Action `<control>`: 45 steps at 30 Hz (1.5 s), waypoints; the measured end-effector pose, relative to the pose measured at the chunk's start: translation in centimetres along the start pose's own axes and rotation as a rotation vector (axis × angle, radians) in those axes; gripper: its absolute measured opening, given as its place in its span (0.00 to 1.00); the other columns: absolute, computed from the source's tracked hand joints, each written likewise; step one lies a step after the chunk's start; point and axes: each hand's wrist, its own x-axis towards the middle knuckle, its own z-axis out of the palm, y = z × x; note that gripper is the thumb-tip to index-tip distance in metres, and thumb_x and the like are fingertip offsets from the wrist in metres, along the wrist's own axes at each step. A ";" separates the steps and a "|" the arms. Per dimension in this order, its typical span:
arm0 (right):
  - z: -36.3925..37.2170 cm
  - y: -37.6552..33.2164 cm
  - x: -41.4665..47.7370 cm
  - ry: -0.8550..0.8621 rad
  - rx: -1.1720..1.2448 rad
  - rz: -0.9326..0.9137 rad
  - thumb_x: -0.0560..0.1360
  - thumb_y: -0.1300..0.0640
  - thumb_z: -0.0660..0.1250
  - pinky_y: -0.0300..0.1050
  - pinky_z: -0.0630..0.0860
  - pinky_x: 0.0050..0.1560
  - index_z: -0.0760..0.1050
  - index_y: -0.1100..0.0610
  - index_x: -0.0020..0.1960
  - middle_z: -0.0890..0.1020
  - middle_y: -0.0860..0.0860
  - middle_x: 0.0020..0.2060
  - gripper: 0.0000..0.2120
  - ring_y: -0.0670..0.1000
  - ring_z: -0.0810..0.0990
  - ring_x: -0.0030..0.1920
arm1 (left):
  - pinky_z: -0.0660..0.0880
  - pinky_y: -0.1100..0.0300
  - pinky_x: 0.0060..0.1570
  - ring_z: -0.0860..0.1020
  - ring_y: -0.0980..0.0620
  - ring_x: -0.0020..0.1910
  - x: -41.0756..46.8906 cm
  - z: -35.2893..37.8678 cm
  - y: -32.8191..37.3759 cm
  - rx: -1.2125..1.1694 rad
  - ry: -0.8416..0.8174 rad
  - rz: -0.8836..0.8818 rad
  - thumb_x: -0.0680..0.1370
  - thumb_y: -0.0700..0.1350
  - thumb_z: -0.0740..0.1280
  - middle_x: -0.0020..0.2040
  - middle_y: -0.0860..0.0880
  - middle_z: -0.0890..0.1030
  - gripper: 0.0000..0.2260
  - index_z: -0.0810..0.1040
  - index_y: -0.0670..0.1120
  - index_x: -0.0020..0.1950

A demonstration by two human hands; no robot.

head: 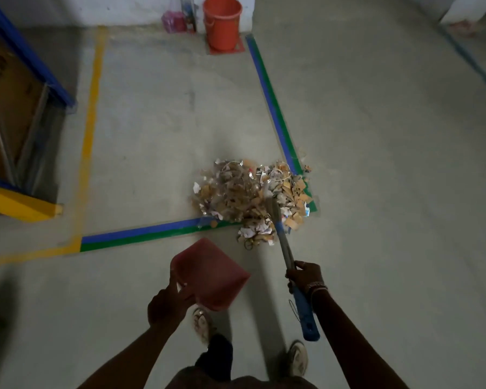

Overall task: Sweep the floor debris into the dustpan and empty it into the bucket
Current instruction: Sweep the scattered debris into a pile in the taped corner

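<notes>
A heap of paper and cardboard scraps [250,195] lies on the concrete floor over the corner of the blue-green tape. My right hand [305,276] grips the broom handle [302,304], which is blue at its end; the broom's head is buried in the heap's near side. My left hand [167,301] holds a red dustpan [209,272] by its near edge, lifted off the floor, below and left of the heap. An orange bucket [222,22] stands far ahead by the white wall.
Blue-green tape [275,108] and yellow tape [91,113] mark out a rectangle on the floor. A blue and yellow rack with cardboard [14,108] stands at the left. A pink bag [174,21] sits left of the bucket. My feet are below the dustpan.
</notes>
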 end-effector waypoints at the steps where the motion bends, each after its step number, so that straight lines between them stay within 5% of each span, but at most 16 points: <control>1: 0.1 -1.6 -1.0 -0.004 0.019 -0.011 0.70 0.71 0.71 0.43 0.75 0.24 0.79 0.67 0.58 0.79 0.59 0.26 0.17 0.54 0.74 0.21 | 0.75 0.54 0.43 0.82 0.42 0.48 1.1 -1.1 -0.5 0.017 0.011 0.011 0.71 0.72 0.67 0.48 0.45 0.83 0.47 0.50 0.55 0.81; 4: 0.1 -5.5 -3.6 -0.052 0.080 -0.036 0.71 0.68 0.73 0.43 0.73 0.25 0.81 0.66 0.50 0.75 0.59 0.26 0.08 0.53 0.73 0.22 | 0.76 0.55 0.43 0.82 0.44 0.47 4.4 -4.3 -1.7 0.057 0.023 0.055 0.72 0.71 0.66 0.48 0.46 0.83 0.47 0.46 0.56 0.82; 9: 1.4 -10.0 -5.3 -0.124 0.144 -0.034 0.72 0.64 0.74 0.43 0.73 0.26 0.80 0.69 0.48 0.75 0.60 0.29 0.08 0.54 0.74 0.27 | 0.75 0.54 0.43 0.82 0.43 0.48 9.3 -9.2 -2.8 0.048 0.056 0.101 0.71 0.71 0.66 0.48 0.45 0.83 0.47 0.46 0.57 0.82; 13: 3.3 -11.8 -4.9 -0.193 0.243 -0.003 0.76 0.69 0.65 0.41 0.71 0.23 0.75 0.69 0.47 0.74 0.59 0.29 0.02 0.52 0.73 0.25 | 0.75 0.52 0.49 0.80 0.43 0.52 13.8 -12.1 -3.3 0.035 0.070 0.118 0.72 0.71 0.66 0.54 0.45 0.81 0.46 0.48 0.57 0.82; 18: 5.2 -11.2 -1.7 -0.236 0.346 0.173 0.80 0.68 0.55 0.44 0.73 0.26 0.73 0.68 0.53 0.76 0.60 0.31 0.08 0.56 0.76 0.28 | 0.74 0.53 0.49 0.79 0.40 0.54 20.4 -15.4 -2.6 0.069 0.055 0.141 0.71 0.69 0.69 0.56 0.43 0.81 0.48 0.45 0.57 0.81; 21: 7.1 -11.4 1.9 -0.165 0.194 0.259 0.80 0.65 0.55 0.42 0.70 0.26 0.71 0.66 0.47 0.75 0.57 0.27 0.08 0.53 0.72 0.24 | 0.75 0.54 0.47 0.81 0.43 0.50 25.0 -17.5 -1.5 0.113 0.092 0.172 0.71 0.71 0.67 0.51 0.45 0.82 0.47 0.47 0.58 0.82; 26: 11.2 -15.2 5.9 -0.066 0.055 0.206 0.74 0.53 0.75 0.41 0.67 0.24 0.74 0.65 0.42 0.71 0.54 0.25 0.16 0.51 0.70 0.22 | 0.73 0.55 0.46 0.81 0.43 0.51 31.9 -21.4 0.1 0.232 0.027 0.185 0.70 0.74 0.65 0.51 0.45 0.82 0.48 0.46 0.57 0.81; 29: 13.3 -18.0 7.4 -0.032 0.162 0.194 0.77 0.51 0.70 0.41 0.67 0.24 0.75 0.66 0.51 0.71 0.56 0.26 0.17 0.52 0.70 0.23 | 0.77 0.54 0.44 0.81 0.44 0.46 36.0 -23.9 1.7 0.283 0.021 0.228 0.69 0.76 0.63 0.47 0.45 0.82 0.49 0.46 0.58 0.82; 33: 16.0 -21.8 9.6 -0.003 0.196 0.160 0.82 0.56 0.60 0.44 0.71 0.23 0.68 0.52 0.61 0.75 0.61 0.29 0.08 0.55 0.73 0.24 | 0.71 0.56 0.33 0.80 0.44 0.39 42.0 -27.8 4.3 0.284 -0.015 0.270 0.69 0.75 0.64 0.42 0.46 0.81 0.49 0.43 0.58 0.81; 38: 19.3 -27.8 15.6 0.023 0.183 0.388 0.75 0.66 0.63 0.48 0.74 0.31 0.72 0.68 0.48 0.77 0.63 0.34 0.04 0.57 0.76 0.27 | 0.70 0.55 0.37 0.81 0.40 0.47 51.0 -30.9 8.5 0.371 -0.088 0.389 0.72 0.71 0.66 0.49 0.42 0.82 0.47 0.46 0.55 0.82; 42: 23.6 -33.2 17.9 0.111 0.282 0.444 0.77 0.52 0.69 0.42 0.70 0.24 0.72 0.65 0.49 0.75 0.59 0.30 0.15 0.54 0.72 0.24 | 0.74 0.54 0.46 0.81 0.41 0.53 59.6 -32.0 12.2 0.409 -0.180 0.535 0.72 0.68 0.68 0.57 0.44 0.81 0.46 0.46 0.56 0.82; 45: 28.5 -35.7 16.9 0.223 0.362 0.424 0.81 0.49 0.63 0.41 0.70 0.22 0.70 0.59 0.56 0.74 0.60 0.32 0.13 0.53 0.72 0.23 | 0.78 0.52 0.46 0.82 0.41 0.48 67.0 -33.5 14.3 0.435 -0.282 0.643 0.68 0.74 0.61 0.51 0.44 0.83 0.45 0.47 0.62 0.80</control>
